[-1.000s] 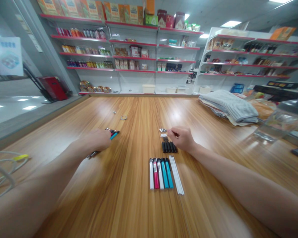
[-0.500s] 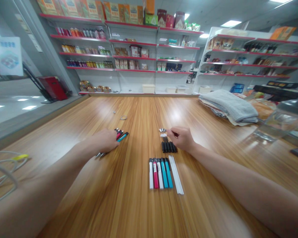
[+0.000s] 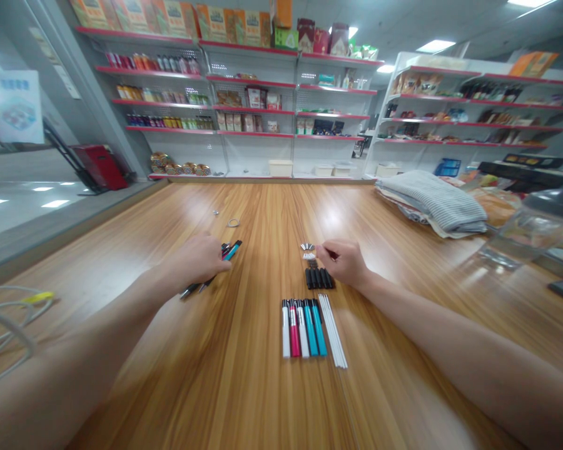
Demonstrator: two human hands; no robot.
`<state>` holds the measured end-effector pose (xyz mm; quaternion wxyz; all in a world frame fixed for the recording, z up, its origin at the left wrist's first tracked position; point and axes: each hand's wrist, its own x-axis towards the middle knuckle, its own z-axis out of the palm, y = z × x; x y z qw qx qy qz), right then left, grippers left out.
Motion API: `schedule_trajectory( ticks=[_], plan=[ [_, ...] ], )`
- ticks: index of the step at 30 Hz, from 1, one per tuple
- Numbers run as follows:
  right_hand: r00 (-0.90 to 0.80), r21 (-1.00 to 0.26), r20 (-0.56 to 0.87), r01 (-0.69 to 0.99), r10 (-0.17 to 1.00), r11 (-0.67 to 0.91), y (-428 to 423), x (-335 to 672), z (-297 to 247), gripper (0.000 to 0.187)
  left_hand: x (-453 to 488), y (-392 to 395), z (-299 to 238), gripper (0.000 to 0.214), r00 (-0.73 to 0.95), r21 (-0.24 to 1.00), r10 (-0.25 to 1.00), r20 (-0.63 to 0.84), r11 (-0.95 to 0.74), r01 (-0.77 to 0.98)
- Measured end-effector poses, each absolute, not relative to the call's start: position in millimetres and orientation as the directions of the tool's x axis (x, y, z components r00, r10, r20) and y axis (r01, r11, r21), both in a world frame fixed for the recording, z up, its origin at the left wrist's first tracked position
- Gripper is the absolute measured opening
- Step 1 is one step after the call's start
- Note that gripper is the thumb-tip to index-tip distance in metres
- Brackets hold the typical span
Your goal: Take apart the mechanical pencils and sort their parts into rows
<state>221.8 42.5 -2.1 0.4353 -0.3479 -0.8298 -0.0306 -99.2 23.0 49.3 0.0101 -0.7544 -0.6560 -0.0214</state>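
My left hand (image 3: 201,257) is closed over a small bunch of pens (image 3: 233,250), their blue and dark ends showing past its fingers and dark, silver-tipped ends below. My right hand (image 3: 344,259) rests on the table with curled fingers; whether anything is between them is hidden. Beside its fingertips lie silver cone tips (image 3: 306,247) and small white pieces (image 3: 308,256). Just below are tiny springs (image 3: 312,264) and a row of black grips (image 3: 319,278). Nearer me, white, pink and blue pen barrels (image 3: 304,328) lie side by side, with thin white refills (image 3: 333,331) to their right.
A wire loop (image 3: 233,223) and a tiny metal piece (image 3: 216,213) lie farther back on the wooden table (image 3: 244,375). Folded striped cloth (image 3: 436,197) and a clear container (image 3: 520,225) are at right. A pale cable (image 3: 9,325) lies at left; stocked shelves (image 3: 253,109) stand behind.
My left hand has shifted slightly up and away from me, its thumb now sticking out more. The pens under it have turned a little. My right hand has stayed in place.
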Motion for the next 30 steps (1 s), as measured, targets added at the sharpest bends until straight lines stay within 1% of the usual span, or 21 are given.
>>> schedule_trajectory(
  ticks=[1, 2, 3, 4, 5, 7, 8, 9, 10, 11, 12, 13, 16, 18, 20, 23, 26, 28, 30],
  plan=[
    [-0.381, -0.246, 0.747, 0.604, 0.545, 0.758, 42, 221, -2, 0.039, -95, 21, 53, 0.021, 0.152, 0.07, 0.982, 0.116, -0.161, 0.984],
    [-0.386, -0.239, 0.748, 0.603, 0.54, 0.761, 41, 221, -1, 0.039, -89, 19, 57, 0.019, 0.172, 0.153, 0.963, 0.209, -0.206, 0.967],
    [-0.394, -0.234, 0.748, 0.598, 0.535, 0.767, 41, 220, 0, 0.038, -81, 15, 60, 0.017, 0.174, 0.269, 0.942, 0.288, -0.254, 0.929],
    [-0.404, -0.231, 0.746, 0.588, 0.529, 0.775, 40, 219, 1, 0.037, -73, 10, 63, 0.016, 0.153, 0.416, 0.93, 0.333, -0.291, 0.862],
    [-0.418, -0.23, 0.743, 0.574, 0.523, 0.786, 38, 219, 2, 0.035, -63, 6, 65, 0.017, 0.143, 0.575, 0.932, 0.334, -0.322, 0.752],
    [-0.445, -0.235, 0.737, 0.539, 0.51, 0.809, 36, 218, 4, 0.031, -43, -5, 64, 0.019, 0.171, 0.848, 0.946, 0.276, -0.324, 0.419],
    [-0.456, -0.24, 0.733, 0.521, 0.505, 0.819, 36, 218, 4, 0.029, -35, -9, 61, 0.026, 0.187, 0.936, 0.954, 0.234, -0.273, 0.221],
    [-0.465, -0.246, 0.73, 0.506, 0.501, 0.827, 35, 218, 4, 0.027, -27, -12, 57, 0.032, 0.211, 0.98, 0.959, 0.19, -0.2, 0.025],
    [-0.473, -0.252, 0.726, 0.493, 0.499, 0.833, 34, 218, 4, 0.025, -21, -15, 52, 0.034, 0.238, 0.984, 0.961, 0.144, -0.113, -0.137],
    [-0.479, -0.258, 0.724, 0.48, 0.497, 0.838, 34, 219, 4, 0.023, -17, -16, 45, 0.033, 0.263, 0.965, 0.959, 0.1, -0.029, -0.261],
    [-0.486, -0.263, 0.722, 0.465, 0.492, 0.845, 33, 219, 4, 0.022, -15, -16, 38, 0.031, 0.273, 0.937, 0.96, 0.059, 0.041, -0.347],
    [-0.498, -0.266, 0.719, 0.446, 0.485, 0.854, 33, 220, 4, 0.021, -14, -16, 30, 0.03, 0.272, 0.91, 0.962, 0.024, 0.092, -0.405],
    [-0.564, -0.264, 0.7, 0.364, 0.438, 0.893, 30, 220, 6, 0.02, -15, -11, 11, 0.03, 0.201, 0.855, 0.98, 0.015, 0.092, -0.51],
    [-0.607, -0.258, 0.685, 0.317, 0.404, 0.913, 28, 219, 8, 0.022, -15, -10, 4, 0.027, 0.187, 0.851, 0.981, 0.045, 0.061, -0.521],
    [-0.626, -0.241, 0.674, 0.315, 0.392, 0.918, 25, 217, 9, 0.025, -14, -12, 1, 0.025, 0.196, 0.87, 0.978, 0.071, 0.035, -0.492],
    [-0.645, -0.204, 0.646, 0.37, 0.408, 0.906, 22, 214, 9, 0.021, -11, -18, 2, 0.032, 0.219, 0.899, 0.969, 0.112, -0.006, -0.437],
    [-0.649, -0.182, 0.636, 0.401, 0.419, 0.898, 21, 213, 8, 0.017, -8, -22, 5, 0.041, 0.182, 0.902, 0.968, 0.174, -0.082, -0.423],
    [-0.646, -0.184, 0.639, 0.399, 0.418, 0.898, 22, 213, 7, 0.017, -9, -22, 6, 0.036, 0.16, 0.899, 0.964, 0.211, -0.126, -0.42],
    [-0.645, -0.184, 0.639, 0.4, 0.419, 0.898, 22, 213, 6, 0.017, -9, -22, 7, 0.032, 0.174, 0.9, 0.96, 0.221, -0.131, -0.417]
  ],
)
